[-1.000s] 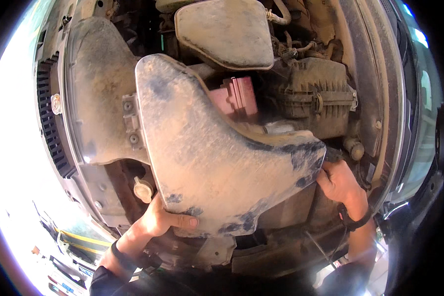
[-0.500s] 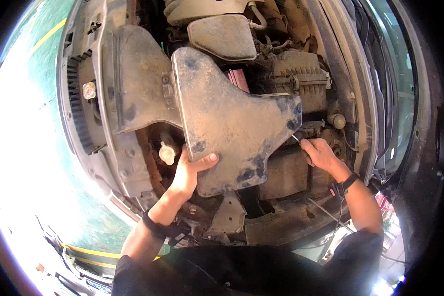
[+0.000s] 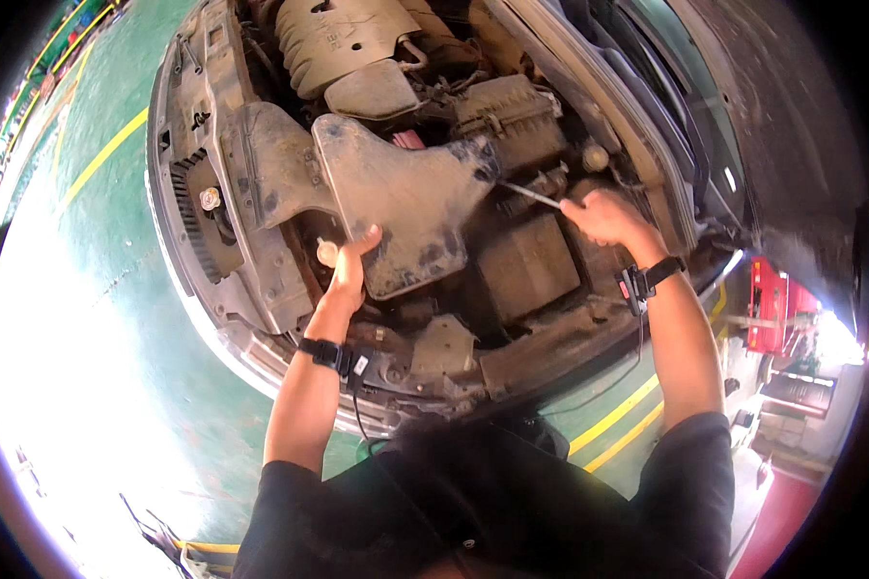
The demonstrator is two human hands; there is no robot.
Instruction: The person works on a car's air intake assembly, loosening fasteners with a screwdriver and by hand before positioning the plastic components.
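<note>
A dirty, L-shaped plastic cover point(image 3: 391, 203) lies over the engine bay, beside a second plastic panel point(image 3: 270, 159) on its left. My left hand point(image 3: 352, 265) grips the cover's lower left edge, thumb on top, near a pale cap point(image 3: 327, 252). My right hand point(image 3: 599, 217) holds a slim metal tool point(image 3: 536, 194), probably a screwdriver, its handle hidden in my fingers; the tool reaches to the cover's right corner. Below that hand is a dark box point(image 3: 526, 265). A dusty housing point(image 3: 507, 111) sits above the cover's right end, with a small reddish part point(image 3: 408, 141) behind the cover.
The engine cover point(image 3: 343, 43) is at the top. The car's front frame point(image 3: 251, 280) runs down the left, the windshield side along the right. Around the car are a green floor point(image 3: 106, 212) with yellow lines and a red cart point(image 3: 768, 304) at the right.
My right hand has moved off the cover's edge and now holds the metal tool against its corner. My left hand still grips the cover. The view has widened, showing more floor and my arms.
</note>
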